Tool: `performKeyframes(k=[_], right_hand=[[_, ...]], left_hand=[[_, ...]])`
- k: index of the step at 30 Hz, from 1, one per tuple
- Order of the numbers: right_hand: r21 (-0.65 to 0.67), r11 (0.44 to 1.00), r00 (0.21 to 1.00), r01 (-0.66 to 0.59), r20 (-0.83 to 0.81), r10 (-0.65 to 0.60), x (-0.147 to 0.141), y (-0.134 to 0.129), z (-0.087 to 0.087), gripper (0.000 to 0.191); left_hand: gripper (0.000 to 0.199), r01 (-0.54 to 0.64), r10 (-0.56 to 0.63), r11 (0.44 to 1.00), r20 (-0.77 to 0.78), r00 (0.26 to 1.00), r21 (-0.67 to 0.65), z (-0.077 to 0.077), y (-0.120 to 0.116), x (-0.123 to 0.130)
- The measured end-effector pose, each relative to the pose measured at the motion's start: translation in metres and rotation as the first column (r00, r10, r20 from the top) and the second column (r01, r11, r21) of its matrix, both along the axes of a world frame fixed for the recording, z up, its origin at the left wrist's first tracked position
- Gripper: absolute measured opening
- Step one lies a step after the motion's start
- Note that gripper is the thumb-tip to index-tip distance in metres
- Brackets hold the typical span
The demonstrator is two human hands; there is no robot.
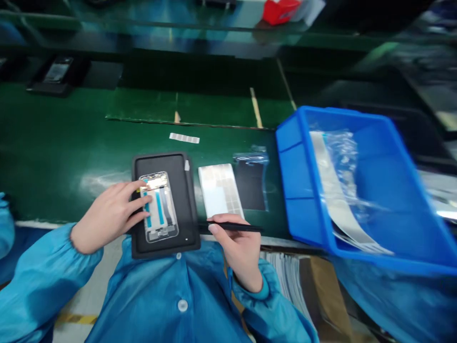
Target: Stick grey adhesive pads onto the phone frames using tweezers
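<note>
A phone frame (168,209) with blue strips and parts along its ends lies in a black tray (188,209) in front of me. My left hand (112,209) reaches in from the left, fingers apart, their tips resting on the phone frame's left side. To the right of the tray, my right hand (241,250) is closed around slim black tweezers (246,226) that point left toward the tray's edge. Just beyond that hand lies a sheet of pale square stickers (219,183), partly peeled to white backing.
A short strip of labels (184,138) lies behind the tray. A clear bag with a dark sheet (252,183) is beside a blue bin (300,162) holding plastic and pale strips. Another black tray (53,76) stands far left. A co-worker's blue sleeve (5,226) shows at the left edge.
</note>
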State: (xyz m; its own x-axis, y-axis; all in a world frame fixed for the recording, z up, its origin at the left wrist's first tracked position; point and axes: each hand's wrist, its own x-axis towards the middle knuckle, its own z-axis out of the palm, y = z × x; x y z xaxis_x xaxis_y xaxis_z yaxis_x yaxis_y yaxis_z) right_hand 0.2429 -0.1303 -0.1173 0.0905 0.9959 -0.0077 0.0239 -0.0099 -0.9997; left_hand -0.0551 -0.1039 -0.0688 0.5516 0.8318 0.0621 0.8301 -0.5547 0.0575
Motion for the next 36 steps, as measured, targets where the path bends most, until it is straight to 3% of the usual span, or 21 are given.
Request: performKeyframes(k=[3, 6, 8, 10, 13, 16, 19, 22, 26, 36], right_hand=[[0.0, 0.989, 0.989, 0.148, 0.025, -0.148, 0.034, -0.004, -0.016, 0.009], [0.013, 0.958, 0.958, 0.286, 0.038, -0.286, 0.066, 0.0, -0.03, 0.013], [0.034, 0.939, 0.939, 0.343, 0.028, -0.344, 0.081, 0.007, -0.034, 0.016], [0.049, 0.926, 0.926, 0.375, 0.018, -0.376, 0.089, 0.016, -0.033, 0.019], [0.071, 0.921, 0.923, 0.383, 0.02, -0.385, 0.092, 0.03, -0.025, 0.021], [0.131, 0.915, 0.922, 0.381, 0.017, -0.386, 0.089, 0.049, -0.015, 0.021], [0.238, 0.879, 0.905, 0.412, 0.006, -0.426, 0.085, 0.073, -0.011, 0.018], [0.323, 0.851, 0.898, 0.413, 0.008, -0.439, 0.086, 0.095, -0.013, 0.017], [0.369, 0.865, 0.926, 0.341, 0.029, -0.377, 0.09, 0.113, -0.017, 0.016], [0.385, 0.884, 0.95, 0.264, 0.054, -0.307, 0.092, 0.12, -0.02, 0.014]], left_hand=[[0.028, 0.04, -0.042, 0.998, 0.04, 0.998, 0.052, 0.014, 0.034, 0.043], [0.029, 0.153, -0.148, 0.986, 0.074, 0.986, -0.065, 0.011, 0.084, 0.114], [0.033, 0.161, -0.14, 0.973, 0.133, 0.981, -0.167, -0.001, 0.119, 0.163], [0.045, 0.073, -0.02, 0.972, 0.232, 0.972, -0.224, -0.019, 0.15, 0.201], [0.05, 0.051, 0.023, 0.971, 0.301, 0.953, -0.236, -0.043, 0.179, 0.23], [0.03, 0.091, 0.0, 0.967, 0.357, 0.934, -0.239, -0.053, 0.188, 0.234], [0.014, 0.118, -0.011, 0.965, 0.412, 0.911, -0.236, -0.052, 0.186, 0.229], [0.016, 0.138, -0.021, 0.965, 0.456, 0.89, -0.224, -0.046, 0.18, 0.224], [0.02, 0.158, -0.034, 0.963, 0.486, 0.873, -0.217, -0.04, 0.172, 0.22], [0.022, 0.158, -0.035, 0.964, 0.491, 0.87, -0.212, -0.036, 0.167, 0.221]])
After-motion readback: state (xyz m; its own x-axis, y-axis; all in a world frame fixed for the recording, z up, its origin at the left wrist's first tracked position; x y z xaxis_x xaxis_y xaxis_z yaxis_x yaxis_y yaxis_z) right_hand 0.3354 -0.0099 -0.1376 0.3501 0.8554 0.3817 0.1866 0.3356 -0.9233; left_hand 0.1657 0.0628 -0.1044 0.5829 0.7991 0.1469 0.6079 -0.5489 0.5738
